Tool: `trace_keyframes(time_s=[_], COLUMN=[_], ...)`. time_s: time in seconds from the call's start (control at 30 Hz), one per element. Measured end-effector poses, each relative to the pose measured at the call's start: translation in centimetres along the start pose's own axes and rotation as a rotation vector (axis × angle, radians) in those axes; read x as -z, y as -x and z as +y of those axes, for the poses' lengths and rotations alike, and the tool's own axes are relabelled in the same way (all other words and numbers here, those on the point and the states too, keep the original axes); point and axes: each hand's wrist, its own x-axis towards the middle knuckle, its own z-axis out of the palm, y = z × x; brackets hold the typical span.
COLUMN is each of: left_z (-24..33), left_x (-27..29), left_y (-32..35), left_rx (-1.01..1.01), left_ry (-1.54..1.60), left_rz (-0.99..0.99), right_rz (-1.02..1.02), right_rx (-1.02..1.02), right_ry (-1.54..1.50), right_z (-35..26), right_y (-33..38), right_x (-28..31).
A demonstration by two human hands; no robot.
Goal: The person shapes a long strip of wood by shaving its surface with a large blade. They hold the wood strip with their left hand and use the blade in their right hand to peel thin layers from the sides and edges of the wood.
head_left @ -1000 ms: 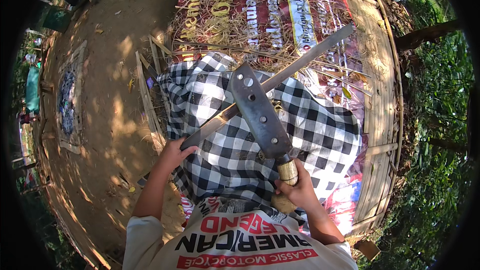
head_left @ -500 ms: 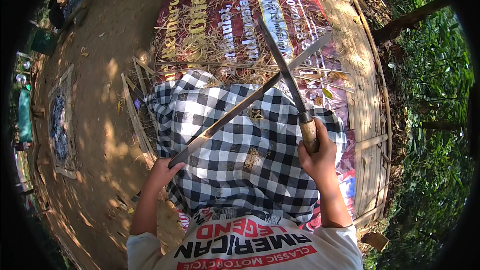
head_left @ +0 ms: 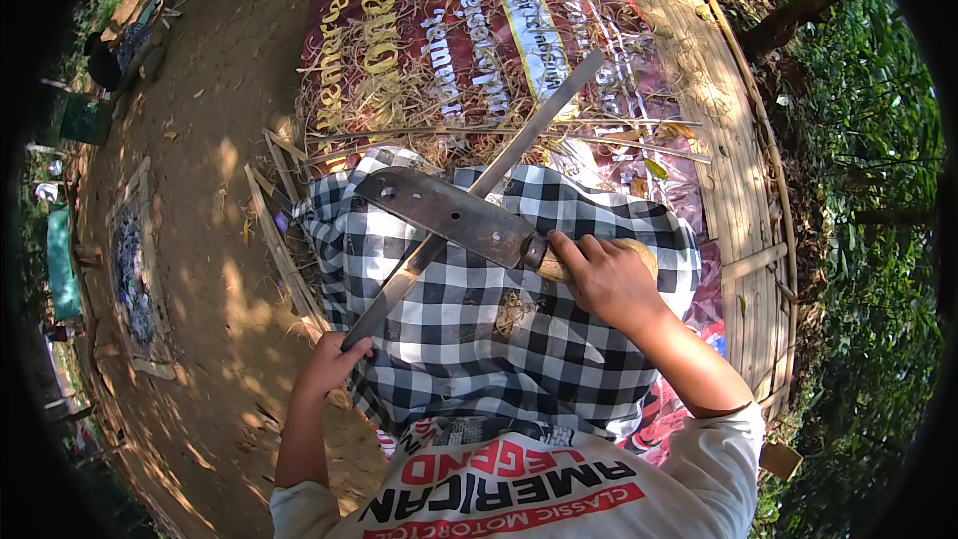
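My left hand [head_left: 332, 363] is closed around the lower end of a long, narrow bamboo strip [head_left: 544, 122], which slants up and away to the right over my lap. The fingers of my right hand [head_left: 611, 279] wrap the pale wooden handle of a broad-bladed machete [head_left: 424, 205]. Its dark blade lies flat side up across the strip, tip to the left; whether the two touch I cannot tell. Under both is a black-and-white checked cloth [head_left: 479, 314] over my legs, with a small tuft of shavings on it.
Ahead lies a dark red printed banner [head_left: 419, 40] strewn with curly shavings, with thin strips [head_left: 639, 145] across its near part. A slatted bamboo platform [head_left: 743, 200] edges the right side, greenery beyond. Split bamboo pieces [head_left: 284, 250] lean at the left above bare ground.
My right hand has turned over and swung the machete from pointing away to pointing left across the strip, broad side now showing. The strip's far end has shifted slightly left.
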Motion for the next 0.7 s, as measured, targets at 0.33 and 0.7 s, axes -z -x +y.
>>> trace_keyframes(time_s=[0.33,0.7], left_z=[-2.0,0.1], left_x=[-0.9,-1.3], left_y=[0.2,0.2], left_rx=[-0.012,-0.007], left_ry=[-0.148,-0.217], left_rz=[0.159,0.195], right_rz=[0.034,-0.014], right_rx=[-0.227,-0.124], right_ry=[0.092,0.042], right_z=[8.0,5.0], right_y=[-1.5,-1.9], right_x=[-1.3,-0.9])
